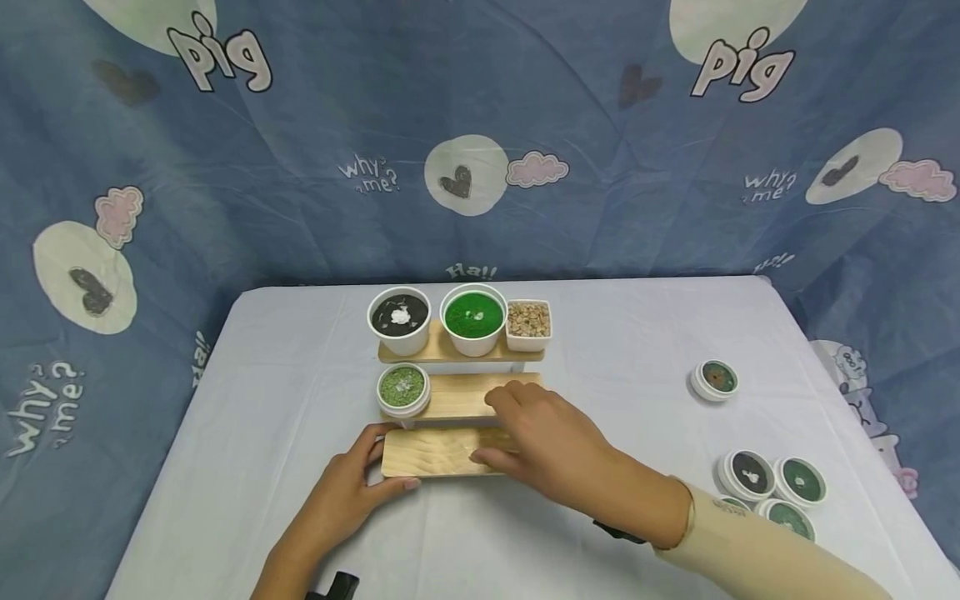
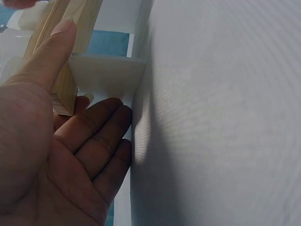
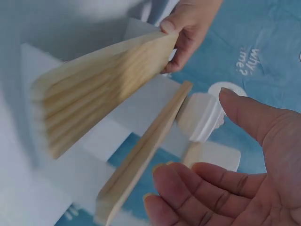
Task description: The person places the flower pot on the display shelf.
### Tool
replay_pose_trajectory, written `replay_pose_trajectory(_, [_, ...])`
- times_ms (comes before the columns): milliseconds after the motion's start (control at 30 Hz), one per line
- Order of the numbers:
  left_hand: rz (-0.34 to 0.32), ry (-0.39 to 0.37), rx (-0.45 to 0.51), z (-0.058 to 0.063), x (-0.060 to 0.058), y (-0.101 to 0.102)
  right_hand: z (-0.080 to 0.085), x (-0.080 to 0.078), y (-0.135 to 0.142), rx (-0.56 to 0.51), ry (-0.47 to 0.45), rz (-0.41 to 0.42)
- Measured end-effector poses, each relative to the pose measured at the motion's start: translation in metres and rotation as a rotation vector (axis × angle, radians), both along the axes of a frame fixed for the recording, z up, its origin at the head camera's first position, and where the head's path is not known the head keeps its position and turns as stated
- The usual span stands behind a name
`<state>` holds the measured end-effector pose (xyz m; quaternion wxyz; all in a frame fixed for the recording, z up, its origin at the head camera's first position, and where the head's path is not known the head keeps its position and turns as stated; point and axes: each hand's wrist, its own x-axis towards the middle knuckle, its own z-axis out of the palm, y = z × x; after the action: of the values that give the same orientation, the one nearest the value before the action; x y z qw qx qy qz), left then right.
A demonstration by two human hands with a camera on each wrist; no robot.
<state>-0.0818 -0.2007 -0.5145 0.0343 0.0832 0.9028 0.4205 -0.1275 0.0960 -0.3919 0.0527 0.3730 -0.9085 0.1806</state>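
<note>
A three-step wooden stand with white supports stands on the table. At its lowest board [image 1: 431,452], my left hand [image 1: 337,496] grips the left end, thumb along the front edge and fingers behind and beneath. My right hand [image 1: 558,446] hovers over the right part of the lower two boards, holding nothing, thumb and fingers apart. On the left of the middle board [image 1: 465,396] sits a round white tub [image 1: 402,390] with speckled green contents. The top board [image 1: 427,353] bears a black-filled bowl [image 1: 400,321], a green-filled bowl [image 1: 473,320] and a square dish [image 1: 528,325] of pale flakes or nuts.
On the right of the white table [image 1: 615,333], a small round tub [image 1: 714,381] stands alone. Nearer the front is a cluster of several tubs, among them a dark one [image 1: 747,475] and a green one [image 1: 800,482], partly hidden by my right sleeve. A blue printed cloth [image 1: 315,225] hangs behind.
</note>
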Motion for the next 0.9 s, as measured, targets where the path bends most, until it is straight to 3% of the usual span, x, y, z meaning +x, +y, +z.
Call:
replay_pose_trajectory(267, [0.004, 0.003, -0.005, 0.000, 0.000, 0.000, -0.002, 0.010, 0.032, 0.010, 0.021, -0.060])
replay_pose_trajectory(533, [0.000, -0.020, 0.016, 0.003, 0.000, 0.002, -0.003, 0.018, 0.056, 0.103, 0.034, -0.114])
replay_pose_trajectory(900, [0.003, -0.013, 0.006, 0.002, 0.000, 0.001, -0.009, 0.032, 0.091, 0.153, 0.049, -0.168])
